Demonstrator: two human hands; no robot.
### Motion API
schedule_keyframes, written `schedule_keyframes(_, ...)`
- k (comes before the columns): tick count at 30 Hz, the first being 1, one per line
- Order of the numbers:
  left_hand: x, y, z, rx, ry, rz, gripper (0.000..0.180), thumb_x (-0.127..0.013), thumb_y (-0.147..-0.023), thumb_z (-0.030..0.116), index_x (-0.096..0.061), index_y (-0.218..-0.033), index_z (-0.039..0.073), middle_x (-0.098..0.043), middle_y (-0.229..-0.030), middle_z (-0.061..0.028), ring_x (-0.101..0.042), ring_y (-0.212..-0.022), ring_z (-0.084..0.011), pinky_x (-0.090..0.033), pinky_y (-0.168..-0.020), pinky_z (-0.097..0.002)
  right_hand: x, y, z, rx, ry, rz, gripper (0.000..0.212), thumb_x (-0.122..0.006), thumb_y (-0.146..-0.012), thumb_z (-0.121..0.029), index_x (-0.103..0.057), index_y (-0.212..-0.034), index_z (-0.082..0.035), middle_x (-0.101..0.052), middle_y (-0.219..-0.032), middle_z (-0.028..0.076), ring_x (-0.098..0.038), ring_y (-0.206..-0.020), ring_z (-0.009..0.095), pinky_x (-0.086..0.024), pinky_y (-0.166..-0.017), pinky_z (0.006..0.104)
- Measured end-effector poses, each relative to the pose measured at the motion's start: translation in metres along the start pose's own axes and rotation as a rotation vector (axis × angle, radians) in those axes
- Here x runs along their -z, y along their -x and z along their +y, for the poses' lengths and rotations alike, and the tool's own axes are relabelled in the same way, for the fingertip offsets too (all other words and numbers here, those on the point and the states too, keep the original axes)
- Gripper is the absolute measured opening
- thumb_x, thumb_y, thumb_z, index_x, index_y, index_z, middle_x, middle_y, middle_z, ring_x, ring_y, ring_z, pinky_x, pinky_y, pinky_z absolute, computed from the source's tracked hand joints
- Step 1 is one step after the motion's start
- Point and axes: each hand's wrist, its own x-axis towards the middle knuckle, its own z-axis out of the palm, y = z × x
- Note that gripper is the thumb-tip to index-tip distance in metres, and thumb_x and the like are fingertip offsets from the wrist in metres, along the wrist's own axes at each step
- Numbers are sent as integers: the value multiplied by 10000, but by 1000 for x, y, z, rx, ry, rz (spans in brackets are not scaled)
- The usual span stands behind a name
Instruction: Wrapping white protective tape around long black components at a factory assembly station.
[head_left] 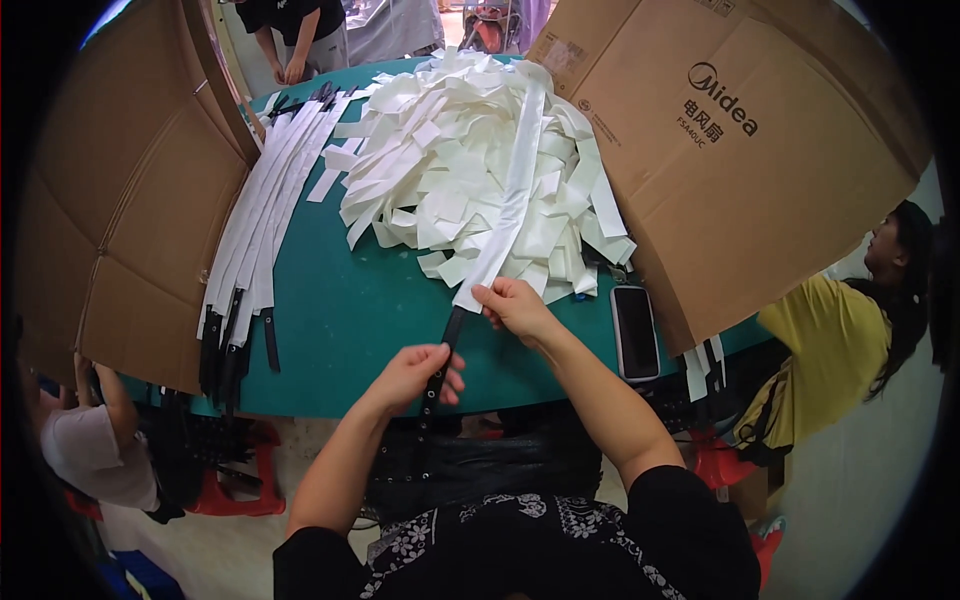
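A black belt (454, 328) with metal eyelets runs slanting in front of me. Its far part is inside a long white sleeve (508, 215) that stretches up over the pile of white strips. My left hand (408, 378) grips the bare black end, thumb on top, with the eyelet end hanging past the table edge. Just above it, my right hand (517, 308) pinches the mouth of the sleeve, where the belt goes in; the fingertips are partly hidden. A big heap of loose white strips (430, 165) lies beyond my hands on the green table (330, 300).
Several black belts in white sleeves (265, 200) lie at the left beside a cardboard panel (150, 220). Another cardboard box (760, 150) stands at right, near a phone (635, 335). People sit on both sides; another person (300, 35) stands across the table.
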Motion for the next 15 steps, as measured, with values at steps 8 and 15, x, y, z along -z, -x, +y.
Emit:
schedule_keyframes(8,10,42,-47,100,-67,17,308,-411,-914,255,-538,-792,2,-574,-596,-87,-550,-472,-149,-459,-471,-243,-24,24,4,-11,298,-226,277,-604,-809,-292,-608,-755,-20,-537,-591,-5,-467,-510,65,-377,-474,213)
schedule_keyframes(15,14,43,-40,-48,-123,-26,305,-372,-928,235,-526,-789,12,-547,-570,-67,-521,-458,-136,-440,-477,-230,-42,38,20,-101,270,-330,262,-624,-799,-279,-621,-761,-20,-525,-583,-5,-456,-503,65,-372,-470,211)
